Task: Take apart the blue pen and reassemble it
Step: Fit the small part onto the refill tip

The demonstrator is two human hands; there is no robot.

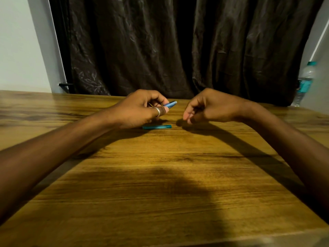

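Note:
My left hand (140, 109), with a ring on one finger, grips a blue pen part (170, 104) whose end sticks out to the right past the fingers. A thin pale piece shows inside that hand's fingers; I cannot make out what it is. A second, teal-blue pen piece (157, 126) lies flat on the wooden table (160, 175) just below and right of that hand. My right hand (208, 107) hovers to the right of both pieces, fingers curled and pinched together; whether it holds a small part is hidden.
A clear plastic water bottle (304, 82) with a teal cap stands at the far right edge of the table. A dark curtain (178, 47) hangs behind the table's far edge. Pale wall shows at the far left.

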